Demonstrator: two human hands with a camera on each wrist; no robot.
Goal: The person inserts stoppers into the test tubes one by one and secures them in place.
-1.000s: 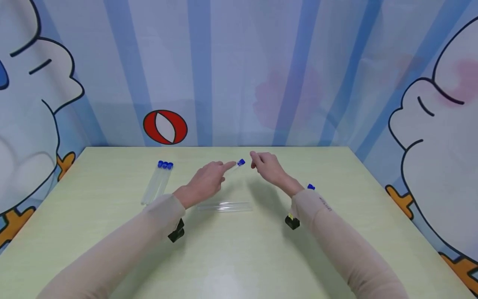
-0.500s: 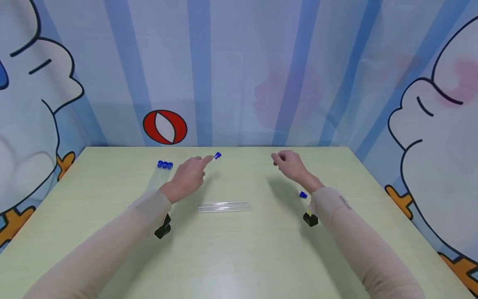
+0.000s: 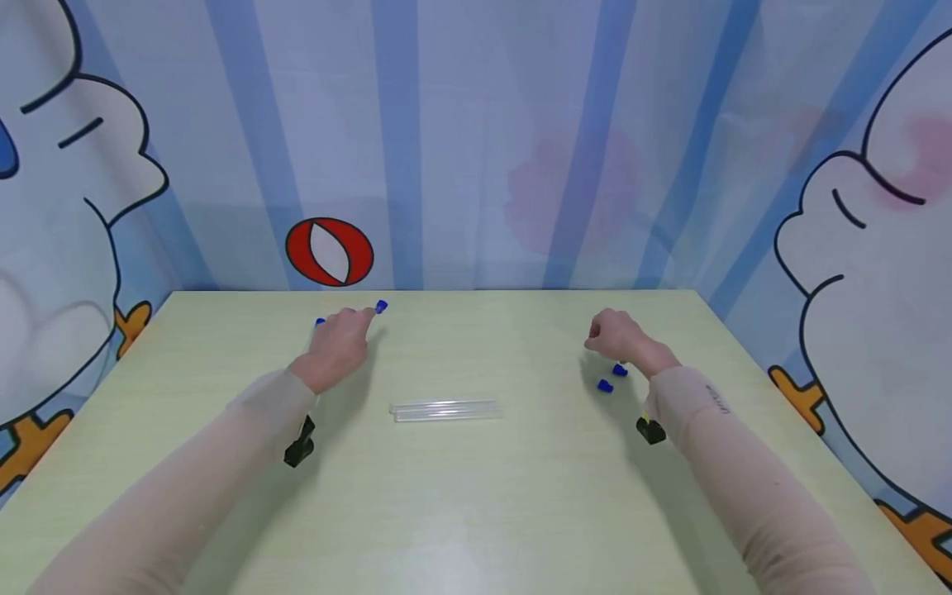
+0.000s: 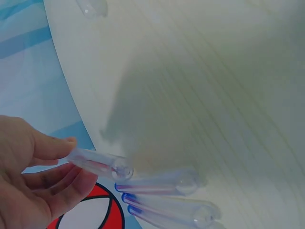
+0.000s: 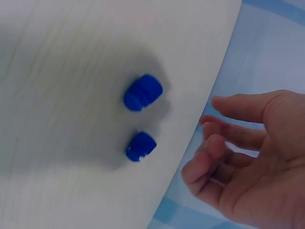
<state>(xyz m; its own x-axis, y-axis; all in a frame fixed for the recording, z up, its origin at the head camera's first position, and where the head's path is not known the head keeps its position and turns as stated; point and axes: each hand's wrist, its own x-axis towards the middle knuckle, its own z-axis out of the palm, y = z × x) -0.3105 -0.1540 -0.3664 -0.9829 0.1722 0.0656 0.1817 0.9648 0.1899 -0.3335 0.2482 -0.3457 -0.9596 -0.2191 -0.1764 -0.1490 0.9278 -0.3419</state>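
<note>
While pale wooden tabletop (image 3: 476, 504) stretches wide between them, the left hand (image 3: 336, 343) works by the far edge, pinching a clear, blue-capped cylindrical tube (image 4: 97, 163) just beside similar tubes (image 4: 157, 185); the right hand (image 3: 623, 339), fingers loosely curled, hovers near two stubby blue caps (image 5: 144, 91), and both hands have swung outward since half a second ago

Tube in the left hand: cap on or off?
On: the head view shows a blue cap at the end of the tube that the left hand pinches.
</note>
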